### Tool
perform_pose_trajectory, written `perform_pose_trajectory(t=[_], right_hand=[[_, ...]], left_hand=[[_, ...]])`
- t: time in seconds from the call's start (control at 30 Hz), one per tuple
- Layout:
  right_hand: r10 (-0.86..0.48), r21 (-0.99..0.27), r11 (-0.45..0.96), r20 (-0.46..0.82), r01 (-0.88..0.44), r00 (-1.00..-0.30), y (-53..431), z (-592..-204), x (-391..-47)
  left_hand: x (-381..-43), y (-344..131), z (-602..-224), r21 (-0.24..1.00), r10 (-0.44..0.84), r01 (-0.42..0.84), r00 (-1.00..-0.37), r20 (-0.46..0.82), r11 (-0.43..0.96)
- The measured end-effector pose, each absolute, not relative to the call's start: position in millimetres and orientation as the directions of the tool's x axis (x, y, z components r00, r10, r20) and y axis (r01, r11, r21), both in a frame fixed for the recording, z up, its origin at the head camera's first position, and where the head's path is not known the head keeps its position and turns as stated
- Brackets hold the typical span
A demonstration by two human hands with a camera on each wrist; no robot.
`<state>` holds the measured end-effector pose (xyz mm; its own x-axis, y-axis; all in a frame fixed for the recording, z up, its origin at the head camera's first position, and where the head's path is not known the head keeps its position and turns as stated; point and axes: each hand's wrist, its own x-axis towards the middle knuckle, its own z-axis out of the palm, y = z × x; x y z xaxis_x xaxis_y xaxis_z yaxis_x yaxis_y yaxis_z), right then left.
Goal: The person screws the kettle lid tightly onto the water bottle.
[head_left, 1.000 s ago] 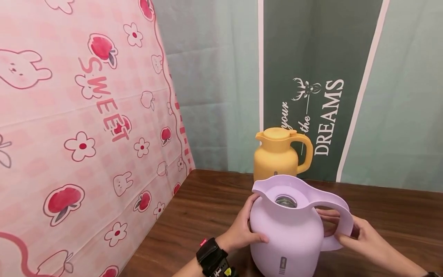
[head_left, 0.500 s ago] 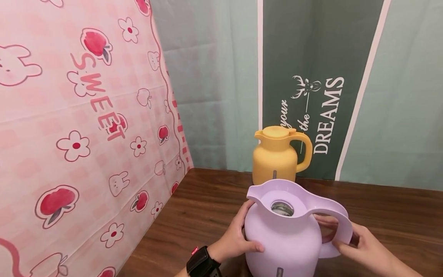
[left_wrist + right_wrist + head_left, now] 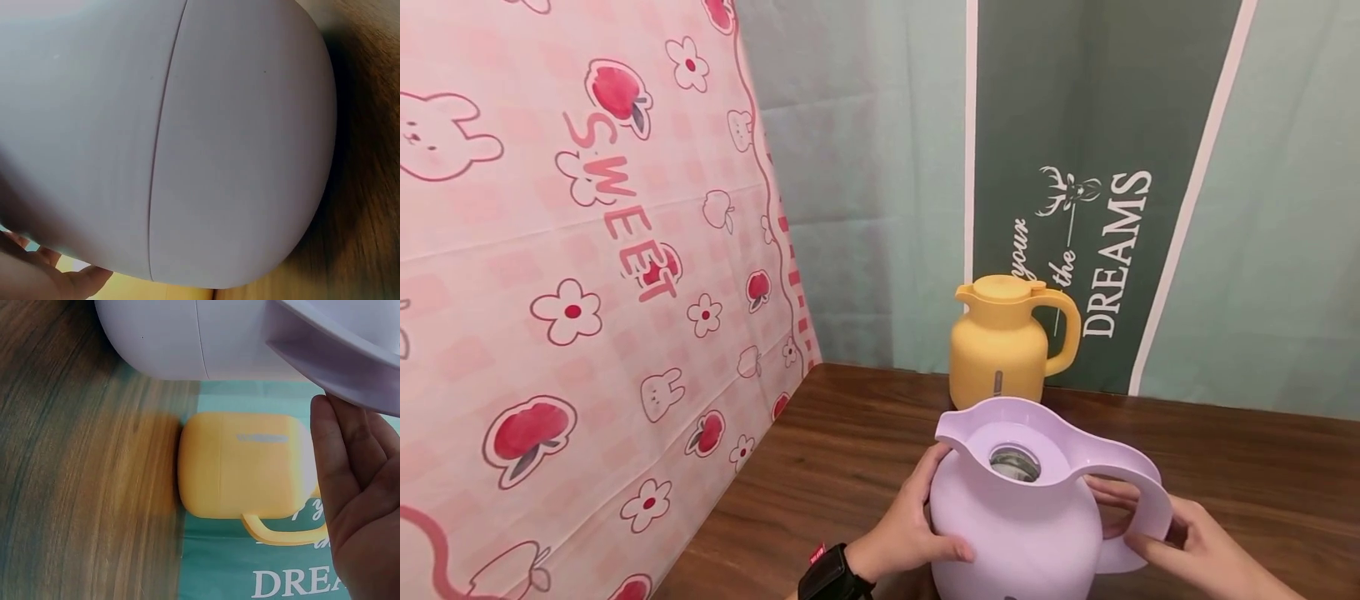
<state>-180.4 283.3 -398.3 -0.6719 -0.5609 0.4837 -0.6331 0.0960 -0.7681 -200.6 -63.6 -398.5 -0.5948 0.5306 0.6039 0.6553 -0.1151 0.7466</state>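
Observation:
A lilac thermos jug [image 3: 1018, 533] stands near the front of the table in the head view, with no lid on it. Its round mouth [image 3: 1015, 464] shows a shiny inner wall; its base is cut off by the frame. My left hand [image 3: 913, 529] grips the left side of the body, thumb in front and fingers round the far side. On the other side, my right hand [image 3: 1191, 537] holds the jug's handle [image 3: 1156, 500], thumb on the near face and fingers behind it. The left wrist view is mostly filled by the jug's smooth body [image 3: 244, 144].
Behind the lilac jug, a yellow thermos jug [image 3: 997, 350] with its lid on stands at the back of the brown wooden table [image 3: 820, 433]. A green printed cloth [image 3: 1075, 108] hangs behind it. A pink patterned cloth [image 3: 602, 358] borders the table at left.
The lilac jug has come lower and slightly nearer in the head view, with both hands keeping hold of it. More of the yellow jug shows behind it.

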Motion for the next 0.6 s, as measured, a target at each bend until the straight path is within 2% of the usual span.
perform_pose_trajectory(t=[0.17,0.27,0.47,0.6], right_hand=[[-0.575,-0.799,0.099,0.441,-0.593,-0.689,279.1,-395.0,-180.3],[-0.562,-0.822,0.14,0.393,-0.552,-0.728,278.3,-393.7,-178.5],[-0.496,-0.798,0.364,0.27,-0.48,-0.825,288.4,-395.4,-174.1],[-0.488,-0.715,0.491,0.247,-0.497,-0.837,298.3,-399.9,-171.8]], left_hand=[[-200.4,-64.3,-399.2,0.75,0.524,0.652,-0.602,0.603,-0.114],[-201.1,-64.7,-399.2,0.749,0.524,0.653,-0.601,0.603,-0.112],[-202.3,-63.8,-401.3,0.753,0.522,0.646,-0.603,0.603,-0.123],[-202.7,-63.0,-403.0,0.751,0.519,0.648,-0.601,0.608,-0.129]])
